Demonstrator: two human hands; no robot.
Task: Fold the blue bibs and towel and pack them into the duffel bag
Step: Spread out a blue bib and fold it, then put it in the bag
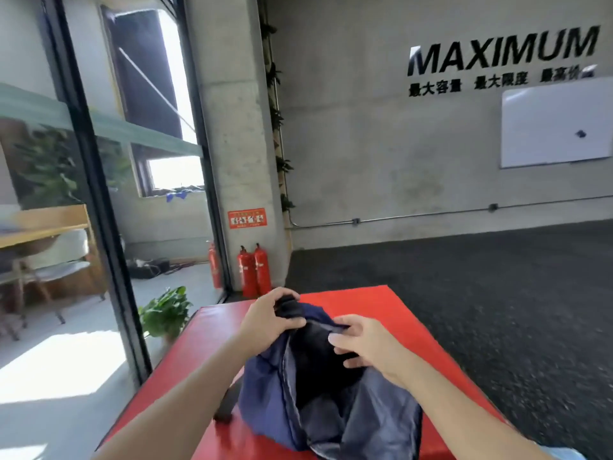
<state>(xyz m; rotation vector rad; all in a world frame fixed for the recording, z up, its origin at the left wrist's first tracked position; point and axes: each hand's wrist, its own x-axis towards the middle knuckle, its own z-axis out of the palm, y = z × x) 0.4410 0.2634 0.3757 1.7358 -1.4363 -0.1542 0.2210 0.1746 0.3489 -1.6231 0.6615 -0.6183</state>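
1. A navy duffel bag (265,386) is seen lying on a red padded surface (381,303), its mouth gaping toward the camera and its dark interior exposed.
2. The far end of the bag is gripped by the left hand (265,318); its fingers (282,297) are curled over a bunched black part of the fabric at the top edge.
3. The right rim of the opening is held by the right hand (361,343), with the thumb on top of the blue edge and the fingers (345,351) bent down into the dark opening.
4. Whether anything lies inside the bag cannot be told, since the interior is too dark.
5. A black strap (225,406) is seen beside the bag's left side, resting on the red surface.
6. A scrap of light blue cloth (564,454) is glimpsed at the lower right corner, by the right forearm; what it is cannot be told.
7. Two red fire extinguishers (253,270) are stood against a concrete pillar (232,127) beyond the surface, and a potted plant (164,312) is placed on the floor to the left.
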